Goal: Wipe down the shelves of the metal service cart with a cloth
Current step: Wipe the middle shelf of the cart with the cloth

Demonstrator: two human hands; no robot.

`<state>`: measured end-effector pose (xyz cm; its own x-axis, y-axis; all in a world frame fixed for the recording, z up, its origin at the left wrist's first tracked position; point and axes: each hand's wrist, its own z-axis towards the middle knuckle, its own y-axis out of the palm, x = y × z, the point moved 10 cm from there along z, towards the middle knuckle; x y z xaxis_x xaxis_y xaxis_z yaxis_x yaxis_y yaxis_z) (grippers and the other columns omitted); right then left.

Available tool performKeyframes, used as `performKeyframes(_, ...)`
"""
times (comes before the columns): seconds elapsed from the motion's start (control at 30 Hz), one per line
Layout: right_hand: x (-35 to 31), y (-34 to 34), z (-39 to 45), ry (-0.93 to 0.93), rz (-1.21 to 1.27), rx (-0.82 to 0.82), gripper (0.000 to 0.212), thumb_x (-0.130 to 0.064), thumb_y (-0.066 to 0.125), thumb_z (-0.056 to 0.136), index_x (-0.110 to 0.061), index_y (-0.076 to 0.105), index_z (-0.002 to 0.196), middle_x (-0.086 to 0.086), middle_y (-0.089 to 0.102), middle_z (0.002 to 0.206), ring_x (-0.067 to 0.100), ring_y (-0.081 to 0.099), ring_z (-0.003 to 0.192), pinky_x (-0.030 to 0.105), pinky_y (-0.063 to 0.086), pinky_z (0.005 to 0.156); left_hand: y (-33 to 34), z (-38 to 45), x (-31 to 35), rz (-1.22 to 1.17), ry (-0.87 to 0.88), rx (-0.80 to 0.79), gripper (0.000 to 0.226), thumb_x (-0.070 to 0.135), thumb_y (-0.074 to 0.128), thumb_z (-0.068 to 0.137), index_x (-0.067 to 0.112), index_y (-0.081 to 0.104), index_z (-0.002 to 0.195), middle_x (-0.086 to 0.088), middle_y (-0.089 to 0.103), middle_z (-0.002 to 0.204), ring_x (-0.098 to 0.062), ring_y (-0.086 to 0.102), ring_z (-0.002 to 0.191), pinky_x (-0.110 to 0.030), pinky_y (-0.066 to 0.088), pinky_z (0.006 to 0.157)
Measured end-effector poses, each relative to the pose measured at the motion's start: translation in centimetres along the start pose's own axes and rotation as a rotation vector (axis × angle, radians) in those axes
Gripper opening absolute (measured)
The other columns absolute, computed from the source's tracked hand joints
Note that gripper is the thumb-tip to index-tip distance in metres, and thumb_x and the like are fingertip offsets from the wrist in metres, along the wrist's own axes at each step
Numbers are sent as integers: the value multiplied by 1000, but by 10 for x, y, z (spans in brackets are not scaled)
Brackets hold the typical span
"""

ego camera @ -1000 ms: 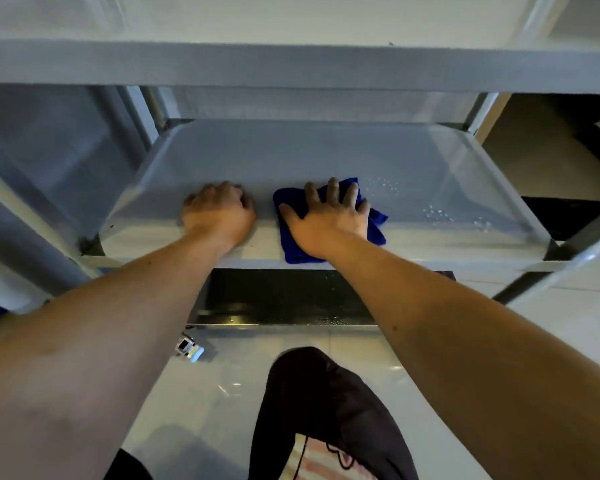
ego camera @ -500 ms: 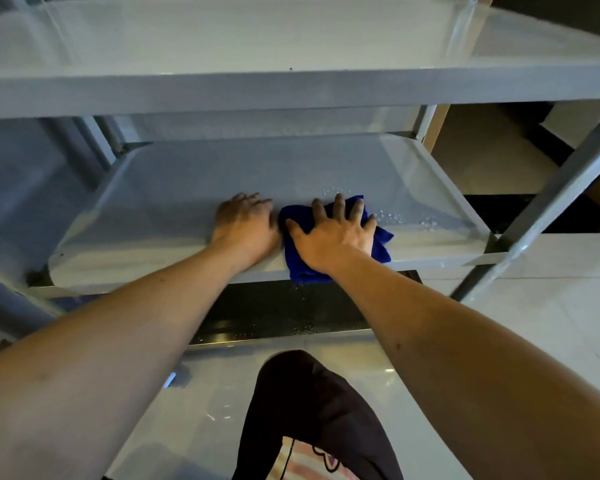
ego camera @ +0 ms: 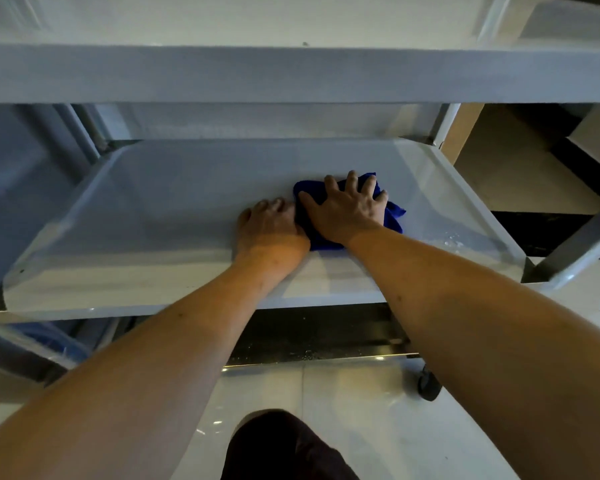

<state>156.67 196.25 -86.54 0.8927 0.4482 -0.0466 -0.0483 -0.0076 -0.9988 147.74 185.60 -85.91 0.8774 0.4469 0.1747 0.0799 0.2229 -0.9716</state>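
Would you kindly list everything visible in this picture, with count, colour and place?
cart: one, grey metal, fills the upper frame
top shelf: one, grey, across the top
middle shelf: one, grey, centre, under both hands
cloth: one, blue, on the middle shelf right of centre
droplets: several, clear, near the middle shelf's right edge
caster: one, black, on the floor, lower right
floor: white glossy tiles, below the cart
left hand: curled, resting on the middle shelf beside the cloth
right hand: flat, fingers spread, pressing on the cloth
knee: one, dark trousers, bottom centre
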Motion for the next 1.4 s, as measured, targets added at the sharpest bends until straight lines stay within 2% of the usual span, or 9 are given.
performKeyframes(0.13,-5,-2,46,18,21,11,81,-78,17,91,-28,27,154,16,14,165,46,5,148,63,13,114,0,0,-2,8,38,21,41,31,33,97,21,51,133,-3,55,135,-26,47,125,-44,34,107)
performKeyframes(0.3,-17,-1,82,42,19,-3,82,-78,17,91,-26,26,155,17,14,165,45,4,149,63,13,115,-2,-3,-5,25,48,13,44,31,35,99,21,44,141,-3,49,142,-26,43,131,-44,30,111)
performKeyframes(0.63,-17,-7,97,45,15,17,84,-79,17,90,-26,30,153,17,23,161,45,11,146,61,19,112,-5,-20,-12,-21,78,34,44,34,32,100,22,47,139,0,50,143,-22,42,132,-41,28,113)
performKeyframes(0.73,-17,-8,94,50,21,22,81,-78,16,91,-28,27,154,15,20,162,45,8,148,61,17,113,-5,-21,-13,-23,77,27,43,33,32,100,23,48,139,0,51,143,-22,43,131,-42,28,112)
performKeyframes(0.87,-12,-3,79,57,34,17,80,-77,14,92,-31,18,157,14,11,166,45,2,149,62,13,115,-6,-20,-10,-3,87,10,42,31,33,97,22,51,134,-1,55,136,-23,47,126,-44,34,108)
performKeyframes(1.0,-7,0,49,65,38,21,79,-77,14,92,-32,16,157,13,9,166,45,1,150,63,11,115,-6,-20,-11,10,90,14,41,32,32,96,22,54,129,-1,57,132,-24,49,122,-44,36,104)
performKeyframes(1.17,10,0,-6,90,44,31,78,-77,13,92,-33,12,157,13,7,167,44,1,150,62,11,114,-8,-20,-9,12,99,12,36,36,28,94,24,59,109,-2,61,116,-25,52,113,-45,40,99)
performKeyframes(1.4,39,3,-92,157,41,-9,79,-79,10,91,-38,2,157,9,-2,168,42,-6,151,64,4,115,-10,-32,-16,-25,114,-13,41,35,30,92,22,60,118,-4,59,129,-27,51,120,-44,39,105)
